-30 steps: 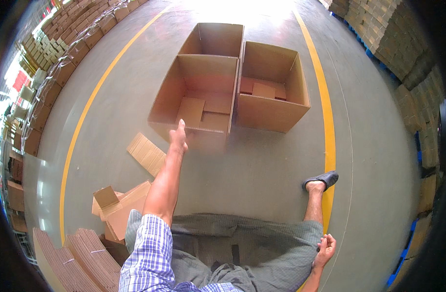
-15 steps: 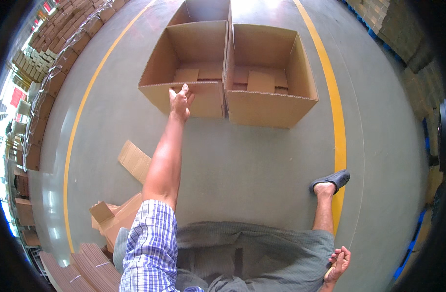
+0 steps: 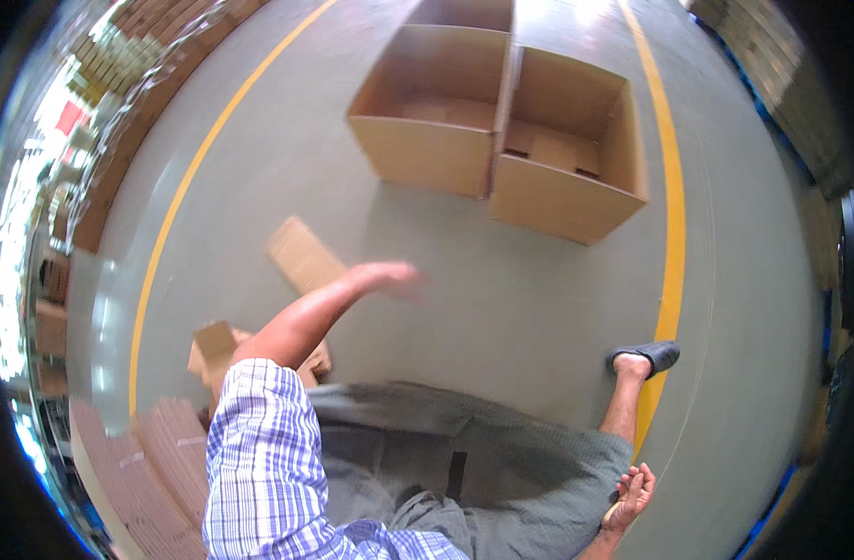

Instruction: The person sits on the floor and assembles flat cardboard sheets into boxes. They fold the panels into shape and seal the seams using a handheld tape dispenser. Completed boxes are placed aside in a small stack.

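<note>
The lap is covered by grey textured cloth trousers [image 3: 539, 467], and beside their right edge the right hand [image 3: 632, 495] is held with its fingers loosely bent and partly spread. To the left, a stack of flat brown cardboard sheets [image 3: 156, 476] is bound with pale straps. The left arm is clothed in a blue-and-white checked short sleeve [image 3: 263, 448]; partly hidden behind the arm, a folded brown cardboard piece [image 3: 217, 347] is seen on the floor. On the right, a dark clog-style shoe [image 3: 652, 357] is planted across a yellow painted floor line [image 3: 670, 233]. Farther out, the left hand [image 3: 389, 273] is extended over the smooth grey floor [image 3: 511, 308], well apart from the boxes; it is blurred by motion, so the spread of its fingers cannot be told. Behind its forearm, a flat brown cardboard strip [image 3: 301, 250] is partly covered. Beyond, an open-topped brown cardboard box on the right [image 3: 562, 201] is set close beside a similar open box on the left [image 3: 427, 154], behind which a third open box [image 3: 459, 14] is cut off by the upper edge. At the far left, stacked brown cartons [image 3: 156, 37] are blurred.
</note>
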`<state>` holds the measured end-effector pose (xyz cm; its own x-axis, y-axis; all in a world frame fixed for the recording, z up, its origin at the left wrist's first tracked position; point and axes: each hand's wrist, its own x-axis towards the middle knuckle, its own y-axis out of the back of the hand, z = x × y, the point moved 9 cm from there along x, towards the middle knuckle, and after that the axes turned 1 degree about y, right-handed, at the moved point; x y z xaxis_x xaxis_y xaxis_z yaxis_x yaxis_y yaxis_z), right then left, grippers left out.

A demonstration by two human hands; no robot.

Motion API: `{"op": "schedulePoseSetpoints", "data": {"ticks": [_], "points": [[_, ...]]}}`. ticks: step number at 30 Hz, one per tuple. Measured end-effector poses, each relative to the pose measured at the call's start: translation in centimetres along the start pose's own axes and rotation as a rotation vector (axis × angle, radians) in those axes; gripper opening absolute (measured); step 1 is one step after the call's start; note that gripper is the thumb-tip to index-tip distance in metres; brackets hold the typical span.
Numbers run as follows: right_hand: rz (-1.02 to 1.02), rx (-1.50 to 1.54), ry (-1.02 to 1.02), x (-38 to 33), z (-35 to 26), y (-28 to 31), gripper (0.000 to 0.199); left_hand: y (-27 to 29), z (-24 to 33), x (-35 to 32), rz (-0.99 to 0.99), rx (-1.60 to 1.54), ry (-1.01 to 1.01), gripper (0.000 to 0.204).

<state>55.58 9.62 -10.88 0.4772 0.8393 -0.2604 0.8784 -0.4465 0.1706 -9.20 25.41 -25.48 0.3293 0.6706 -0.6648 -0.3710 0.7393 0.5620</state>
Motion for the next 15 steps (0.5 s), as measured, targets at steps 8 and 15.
{"op": "schedulePoseSetpoints", "data": {"ticks": [8, 15], "points": [[-0.454, -0.877, 0.422, -0.1, 1.4, -10.2, 0.027, -9.3, -7.2, -23.1, 0.679, -0.492, 0.267, 0.045], [-1.196, -1.398, 0.105, -7.6, 16.1, -15.2, 0.039, -38.7, -7.5, -32.9, 1.189, -1.178, 0.851, 0.019]]}}
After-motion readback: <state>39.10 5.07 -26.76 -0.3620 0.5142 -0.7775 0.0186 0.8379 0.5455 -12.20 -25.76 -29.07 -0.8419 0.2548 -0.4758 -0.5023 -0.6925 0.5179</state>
